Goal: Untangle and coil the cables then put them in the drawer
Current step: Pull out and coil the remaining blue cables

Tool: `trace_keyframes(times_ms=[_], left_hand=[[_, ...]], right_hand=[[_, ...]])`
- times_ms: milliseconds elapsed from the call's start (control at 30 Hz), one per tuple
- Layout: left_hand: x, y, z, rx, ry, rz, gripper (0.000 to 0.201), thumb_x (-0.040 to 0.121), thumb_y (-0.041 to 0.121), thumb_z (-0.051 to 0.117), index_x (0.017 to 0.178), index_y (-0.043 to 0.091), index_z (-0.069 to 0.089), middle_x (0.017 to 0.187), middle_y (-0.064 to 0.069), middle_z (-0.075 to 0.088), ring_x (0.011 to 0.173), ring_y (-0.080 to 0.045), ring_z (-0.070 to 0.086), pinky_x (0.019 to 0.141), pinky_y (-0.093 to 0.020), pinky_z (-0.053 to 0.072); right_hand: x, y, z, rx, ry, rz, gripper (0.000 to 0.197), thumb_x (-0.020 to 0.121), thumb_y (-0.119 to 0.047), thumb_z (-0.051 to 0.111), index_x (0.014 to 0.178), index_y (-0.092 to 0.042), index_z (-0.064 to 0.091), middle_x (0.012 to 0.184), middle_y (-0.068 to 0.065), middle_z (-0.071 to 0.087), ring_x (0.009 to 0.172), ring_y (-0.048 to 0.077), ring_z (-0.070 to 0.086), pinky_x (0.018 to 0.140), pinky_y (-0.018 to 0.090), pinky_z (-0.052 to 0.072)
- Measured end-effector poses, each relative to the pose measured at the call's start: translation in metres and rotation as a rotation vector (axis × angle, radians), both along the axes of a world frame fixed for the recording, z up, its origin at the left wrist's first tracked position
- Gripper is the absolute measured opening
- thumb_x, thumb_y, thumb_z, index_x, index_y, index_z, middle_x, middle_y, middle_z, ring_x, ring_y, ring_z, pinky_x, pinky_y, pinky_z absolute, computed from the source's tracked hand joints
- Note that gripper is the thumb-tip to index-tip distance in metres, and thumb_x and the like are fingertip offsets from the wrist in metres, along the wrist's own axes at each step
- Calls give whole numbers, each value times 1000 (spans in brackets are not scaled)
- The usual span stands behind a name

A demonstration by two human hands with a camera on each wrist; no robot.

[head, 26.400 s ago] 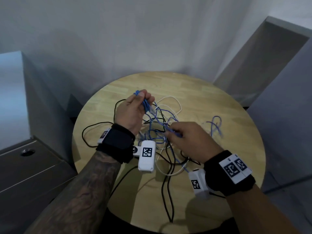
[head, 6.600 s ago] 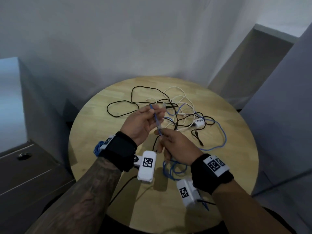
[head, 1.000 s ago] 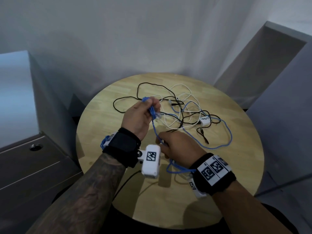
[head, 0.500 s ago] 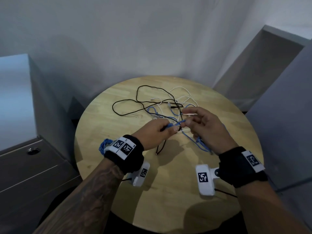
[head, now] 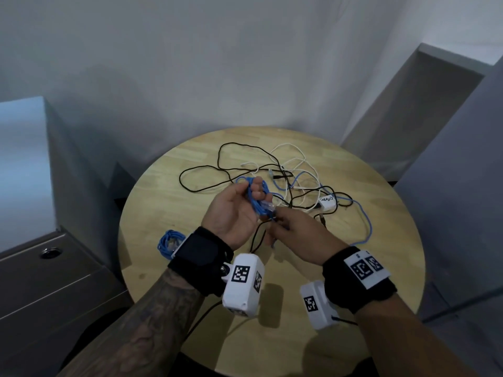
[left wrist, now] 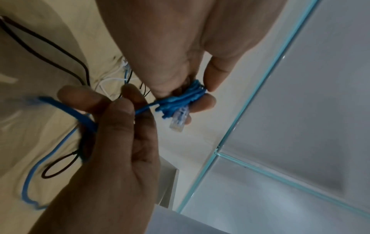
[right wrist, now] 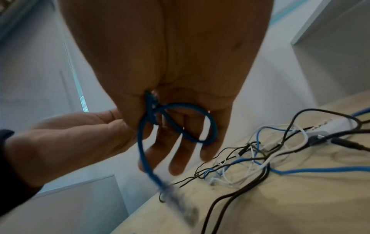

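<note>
1. Blue cable (head: 257,198) sits bunched in your left hand (head: 234,213), above the near half of the round wooden table (head: 168,202).
2. Your left thumb and fingers are curled round that bundle of blue loops; the left wrist view shows the clear plug (left wrist: 179,118) sticking out of the bundle beside your fingertips.
3. Your right hand (head: 296,238) is just beside the left, over the table's middle, and pinches a strand of the same blue cable between thumb and forefinger.
4. In the right wrist view a small blue loop (right wrist: 180,123) hangs under your right palm, with your other fingers loosely extended below it; the strand's free end is blurred.
5. A coiled blue cable (head: 168,243) lies on the table near its left edge, partly hidden behind your left wristband.
6. The black cable (head: 217,170) lies in wide loops on the far half of the table.
7. The white cable (head: 296,156) crosses the black one towards the table's far right, tangled with it.
8. A lighter blue cable (head: 366,224) curves along the table's right side and runs back into that tangle.
9. A small white adapter (head: 328,204) lies among the wires, right of the table's centre.
10. A grey drawer unit (head: 40,281) with a round lock stands off the table's left edge; its drawers appear closed.
</note>
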State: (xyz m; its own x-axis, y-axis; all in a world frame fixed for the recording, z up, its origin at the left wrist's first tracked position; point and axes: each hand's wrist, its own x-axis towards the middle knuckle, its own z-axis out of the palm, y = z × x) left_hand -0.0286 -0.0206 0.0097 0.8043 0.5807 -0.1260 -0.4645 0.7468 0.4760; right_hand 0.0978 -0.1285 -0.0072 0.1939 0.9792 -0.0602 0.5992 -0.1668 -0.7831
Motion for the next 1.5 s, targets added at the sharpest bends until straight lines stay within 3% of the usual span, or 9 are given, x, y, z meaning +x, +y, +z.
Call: trace_keyframes(times_ms=[167, 400, 733, 900, 1033, 1133, 1233, 1333, 1500], left_hand=[[2, 19, -5, 108, 86, 249, 26, 105, 12, 33, 93, 4, 54, 67, -1, 56, 60, -13, 56, 88, -32, 45], [1, 25, -6, 187, 135, 359, 25, 105, 12, 34, 92, 4, 55, 68, 0, 50, 58, -12, 48, 80, -28, 47], [-11, 41, -1, 12, 167, 335, 35, 105, 27, 38, 74, 13, 49, 45, 9, 33, 37, -5, 30, 49, -18, 36], [-13, 37, 2, -5, 186, 245, 34, 102, 27, 45, 70, 15, 47, 43, 8, 32, 35, -7, 27, 45, -18, 38], [-13, 39, 0, -29, 216, 269, 36, 102, 28, 45, 69, 14, 48, 43, 8, 30, 35, -7, 28, 46, -18, 40], [-12, 39, -2, -46, 236, 280, 36, 103, 29, 44, 70, 14, 49, 43, 8, 31, 35, -7, 29, 46, -18, 41], [-13, 41, -3, -49, 274, 280, 36, 103, 30, 44, 70, 16, 48, 43, 8, 32, 35, -6, 28, 45, -17, 38], [-17, 46, -4, -41, 291, 282, 37, 103, 31, 44, 69, 17, 47, 43, 9, 31, 35, -6, 29, 45, -16, 35], [-17, 43, -1, 35, 316, 237, 38, 103, 31, 43, 70, 15, 49, 45, 8, 31, 38, -7, 28, 48, -19, 37]], right_hand=[[-10, -11, 2, -48, -127, 30, 36, 100, -46, 53, 76, -19, 49, 66, -5, 44, 58, 10, 41, 59, 27, 34], [-4, -8, 2, 98, 46, -164, 13, 104, -37, 48, 99, -28, 56, 67, -5, 55, 56, 10, 43, 59, 29, 37], [21, -13, 14, 535, 285, -340, 20, 91, -8, 70, 104, -22, 77, 123, -3, 68, 121, 4, 59, 83, 22, 53], [36, -12, 1, 514, -117, -429, 20, 84, -6, 76, 94, -23, 78, 107, -8, 62, 103, 9, 61, 79, 26, 49], [34, -13, 16, 692, 21, -571, 13, 82, -10, 79, 93, -17, 79, 83, 3, 57, 71, 0, 52, 67, 10, 40], [30, -12, 20, 761, 216, -628, 13, 84, -8, 77, 95, -15, 78, 80, 11, 58, 68, 6, 50, 69, 19, 45], [41, -13, 19, 759, 438, -706, 16, 86, -7, 74, 88, -23, 76, 84, 4, 63, 77, 19, 52, 73, 39, 48], [47, -16, 21, 739, 329, -656, 13, 86, 0, 72, 87, -14, 73, 99, 2, 72, 96, 15, 66, 86, 27, 50], [48, -19, 15, 336, 249, -381, 17, 86, -12, 76, 101, -19, 73, 102, -3, 69, 84, 9, 66, 71, 19, 50]])
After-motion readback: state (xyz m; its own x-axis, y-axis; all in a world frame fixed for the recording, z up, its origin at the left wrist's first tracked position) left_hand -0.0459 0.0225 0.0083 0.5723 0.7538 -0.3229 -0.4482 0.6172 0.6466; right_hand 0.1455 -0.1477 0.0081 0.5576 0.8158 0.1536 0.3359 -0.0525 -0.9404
